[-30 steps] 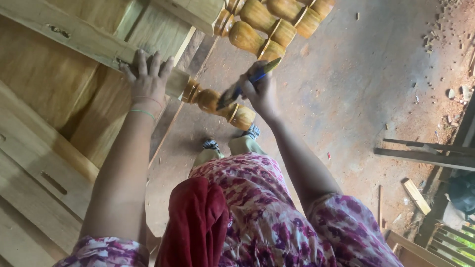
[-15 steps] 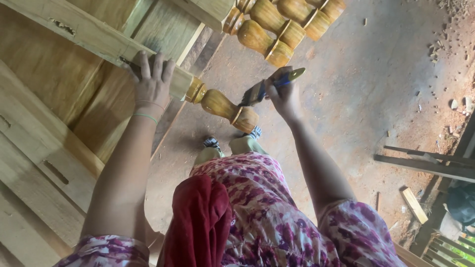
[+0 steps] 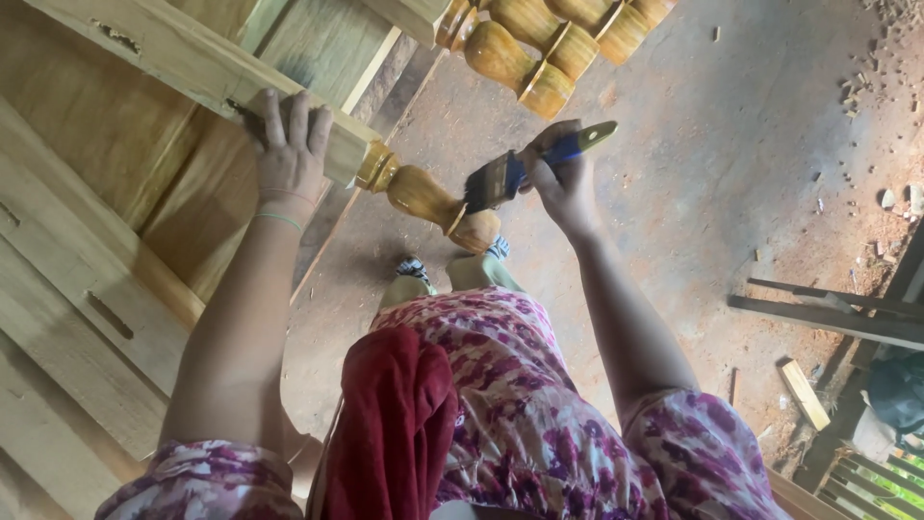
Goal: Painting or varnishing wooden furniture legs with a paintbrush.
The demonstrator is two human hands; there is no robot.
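At 12 o'clock, right hand (image 3: 566,188) grips flat blue-handled paintbrush (image 3: 515,171), bristles beside turned, glossy amber wooden leg (image 3: 423,197). Left hand (image 3: 287,154) presses flat on pale square rail (image 3: 192,63). Best stroke along the curves, load light.

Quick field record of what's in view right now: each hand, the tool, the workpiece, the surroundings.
left hand: flat on the square wooden rail, steadying it
right hand: gripping a paintbrush with a blue ferrule
brush bristles: at the turned leg, near its rounded foot
leg finish: glossy amber; the rail is paler
nearby: more turned legs above, wood panels at left
floor: dirt with wood chips and loose slats
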